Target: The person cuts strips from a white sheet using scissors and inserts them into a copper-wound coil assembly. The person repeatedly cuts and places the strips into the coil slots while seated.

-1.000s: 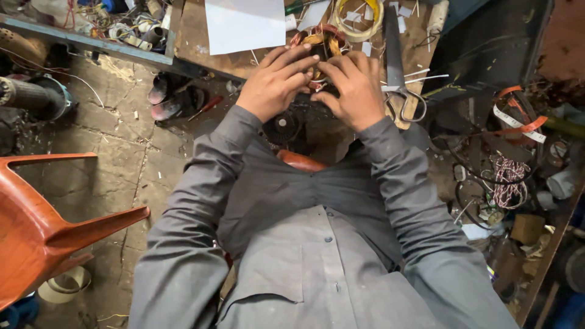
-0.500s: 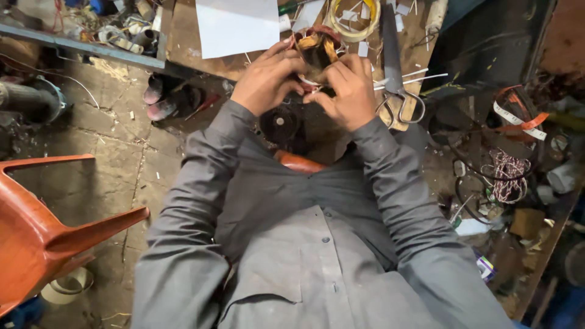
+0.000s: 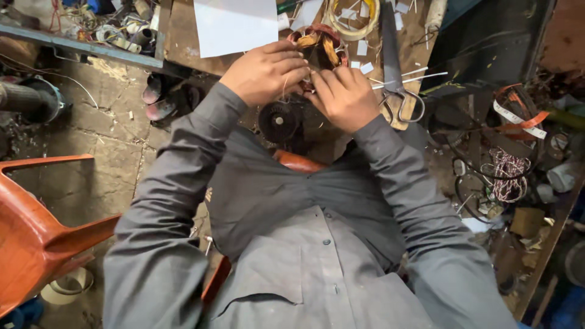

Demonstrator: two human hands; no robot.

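A round motor stator (image 3: 320,45) with copper windings and yellow insulation sits at the near edge of a wooden bench (image 3: 183,30). My left hand (image 3: 265,70) curls against its left side, fingers bent on the winding. My right hand (image 3: 344,97) presses on its lower right side, fingertips meeting the left hand's. A thin pale thread runs down between the two hands. Both hands hide the lower half of the stator. I wear a grey long-sleeved shirt.
Large scissors (image 3: 396,79) lie right of my right hand. A white sheet (image 3: 234,24) and a yellowish coil (image 3: 353,18) rest on the bench. A black round part (image 3: 278,120) sits under the bench edge. An orange plastic chair (image 3: 36,231) stands left; wire clutter (image 3: 506,176) lies right.
Both hands have shifted slightly down and together on the stator, the fingertips now meeting at its lower edge. The view has tilted a little.
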